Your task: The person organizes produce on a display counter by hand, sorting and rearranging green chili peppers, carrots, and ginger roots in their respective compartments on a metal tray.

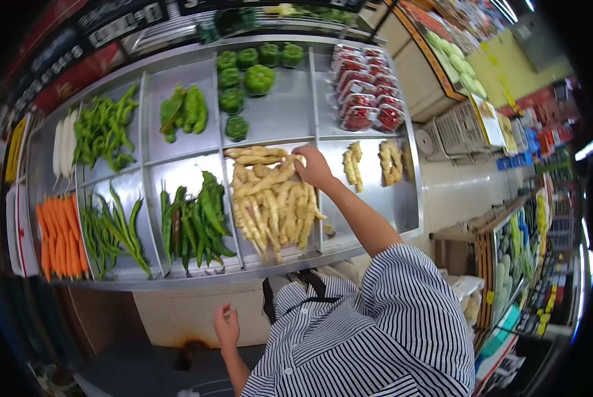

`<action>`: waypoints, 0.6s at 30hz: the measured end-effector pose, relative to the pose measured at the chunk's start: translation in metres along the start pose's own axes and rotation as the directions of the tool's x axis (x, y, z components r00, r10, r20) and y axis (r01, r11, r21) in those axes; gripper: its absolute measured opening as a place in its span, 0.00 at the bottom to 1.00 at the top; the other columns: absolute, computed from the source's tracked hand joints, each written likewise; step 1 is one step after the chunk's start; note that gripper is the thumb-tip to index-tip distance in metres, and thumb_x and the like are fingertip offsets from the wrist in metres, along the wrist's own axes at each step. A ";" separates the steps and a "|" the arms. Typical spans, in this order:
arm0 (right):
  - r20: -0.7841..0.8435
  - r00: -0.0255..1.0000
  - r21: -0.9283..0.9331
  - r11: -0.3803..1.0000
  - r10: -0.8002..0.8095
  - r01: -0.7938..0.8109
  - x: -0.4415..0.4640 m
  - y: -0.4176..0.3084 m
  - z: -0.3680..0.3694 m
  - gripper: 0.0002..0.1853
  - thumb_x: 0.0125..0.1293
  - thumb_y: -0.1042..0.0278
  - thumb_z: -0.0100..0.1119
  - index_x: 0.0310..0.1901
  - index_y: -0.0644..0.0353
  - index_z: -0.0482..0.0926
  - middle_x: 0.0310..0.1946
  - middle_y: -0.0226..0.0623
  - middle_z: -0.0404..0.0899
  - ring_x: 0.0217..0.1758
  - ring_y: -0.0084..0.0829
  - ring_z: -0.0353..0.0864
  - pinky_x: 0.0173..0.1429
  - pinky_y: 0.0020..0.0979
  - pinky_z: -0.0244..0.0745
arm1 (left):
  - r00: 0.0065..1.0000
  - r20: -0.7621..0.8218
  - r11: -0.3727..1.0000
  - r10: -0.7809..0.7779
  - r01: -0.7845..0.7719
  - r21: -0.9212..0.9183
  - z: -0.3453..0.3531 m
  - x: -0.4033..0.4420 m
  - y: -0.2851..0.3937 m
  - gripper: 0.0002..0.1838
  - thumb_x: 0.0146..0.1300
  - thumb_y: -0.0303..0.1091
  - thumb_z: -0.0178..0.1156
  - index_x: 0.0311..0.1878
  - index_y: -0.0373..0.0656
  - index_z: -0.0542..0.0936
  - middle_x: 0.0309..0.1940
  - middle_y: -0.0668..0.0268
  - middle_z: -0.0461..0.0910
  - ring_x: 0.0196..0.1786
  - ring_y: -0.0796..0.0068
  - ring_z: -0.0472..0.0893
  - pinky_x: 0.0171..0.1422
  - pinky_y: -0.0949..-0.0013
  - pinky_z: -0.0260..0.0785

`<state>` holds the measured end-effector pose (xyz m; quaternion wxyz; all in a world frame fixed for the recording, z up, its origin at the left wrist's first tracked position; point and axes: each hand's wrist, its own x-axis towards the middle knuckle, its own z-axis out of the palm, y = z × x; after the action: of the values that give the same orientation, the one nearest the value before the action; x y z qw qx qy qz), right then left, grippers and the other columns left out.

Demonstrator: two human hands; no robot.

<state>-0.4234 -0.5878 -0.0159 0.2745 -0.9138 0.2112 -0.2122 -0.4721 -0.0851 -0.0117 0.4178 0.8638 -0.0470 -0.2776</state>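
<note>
Long, pale-yellow, knobbly roots (270, 205) fill a compartment in the front row of the metal display counter. At the top right of this pile, my right hand (313, 167) has its fingers closed around the end of one root. The fingertips are partly hidden. My left hand (227, 325) hangs low in front of the counter, away from the produce, holding nothing, with its fingers loosely bent and apart. To the right of the divider lie two small groups of similar pale roots (353, 167).
Around the pile are green chilies (200, 215), green bell peppers (259, 80), carrots (61, 235) and wrapped red packs (359, 92). Raised metal dividers (314, 106) separate the compartments. Another produce stand (501, 264) and crates (455, 132) stand to the right.
</note>
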 end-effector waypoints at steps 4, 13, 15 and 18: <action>-0.115 0.946 0.202 0.939 0.304 -0.278 -0.082 0.055 -0.076 0.09 0.61 0.73 0.60 0.42 0.63 0.78 0.36 0.39 0.81 0.39 0.34 0.82 0.42 0.31 0.77 | 0.956 0.104 0.953 0.275 -0.285 0.102 0.022 0.070 0.062 0.13 0.63 0.33 0.61 0.47 0.35 0.79 0.39 0.56 0.80 0.43 0.65 0.81 0.44 0.67 0.73; -0.393 0.425 0.507 0.577 0.816 -0.640 -0.337 0.131 -0.192 0.05 0.65 0.73 0.60 0.39 0.65 0.77 0.30 0.29 0.78 0.30 0.18 0.73 0.35 0.21 0.70 | 0.606 0.702 0.774 0.374 -0.622 0.124 0.250 0.132 0.305 0.25 0.61 0.39 0.63 0.58 0.36 0.73 0.49 0.50 0.78 0.50 0.56 0.80 0.55 0.60 0.72; -0.393 0.324 0.608 0.508 0.861 -0.611 -0.387 0.137 -0.195 0.04 0.65 0.73 0.59 0.38 0.64 0.76 0.29 0.28 0.77 0.30 0.19 0.73 0.36 0.21 0.70 | 0.649 0.722 0.753 0.240 -0.594 0.283 0.341 0.154 0.312 0.35 0.57 0.43 0.65 0.65 0.37 0.65 0.54 0.47 0.74 0.55 0.51 0.77 0.58 0.57 0.72; -0.335 0.201 0.709 0.387 0.920 -0.589 -0.423 0.126 -0.211 0.03 0.65 0.75 0.58 0.37 0.65 0.76 0.29 0.30 0.76 0.31 0.20 0.75 0.37 0.22 0.71 | 0.871 0.478 0.719 0.115 -0.405 0.564 0.444 0.165 0.337 0.45 0.52 0.45 0.68 0.68 0.35 0.57 0.61 0.43 0.66 0.57 0.44 0.74 0.59 0.53 0.71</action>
<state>-0.9104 -0.5582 -0.0455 0.4335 -0.4316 0.6775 -0.4084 -0.5132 -0.6636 -0.0525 0.1088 0.8599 -0.3502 -0.3551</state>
